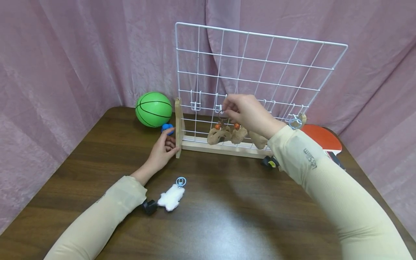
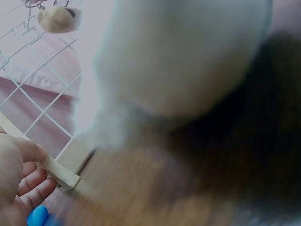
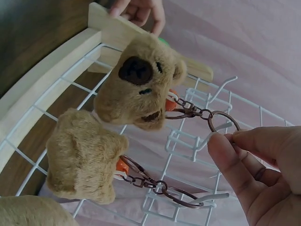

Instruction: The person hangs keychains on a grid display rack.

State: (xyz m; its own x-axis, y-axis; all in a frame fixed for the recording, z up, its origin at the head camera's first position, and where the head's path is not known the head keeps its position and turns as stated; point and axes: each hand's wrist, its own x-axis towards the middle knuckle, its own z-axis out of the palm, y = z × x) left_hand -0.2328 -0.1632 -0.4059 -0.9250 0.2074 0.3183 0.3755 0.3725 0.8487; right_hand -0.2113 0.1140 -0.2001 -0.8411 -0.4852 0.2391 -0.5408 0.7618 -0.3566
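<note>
Where the counter (image 1: 208, 191) runs toward the viewer, a white plush keychain (image 1: 171, 197) lies left of middle, its pale blue ring (image 1: 181, 181) toward the far edge. Beyond it, the left hand (image 1: 162, 147): thumb against the wooden end post (image 1: 178, 115), other fingers relaxed, loosely bent. Right hand (image 1: 250, 112): fingers and thumb pinch the metal ring (image 3: 226, 113) of a brown bear keychain (image 3: 124, 94), which hangs below, before the white grid rack (image 1: 261, 35). Cannot tell whether a rack hook passes through that ring. A second brown bear (image 3: 84, 160) hangs just beside; a third brown plush (image 1: 258, 140) is partly hidden behind the right wrist. Farther: green ball (image 1: 154, 109) near the counter's far left corner, blue object (image 1: 167, 129) just beside it; red paddle (image 1: 320, 138) near the far right corner. Pink curtain (image 1: 81, 54) behind.
</note>
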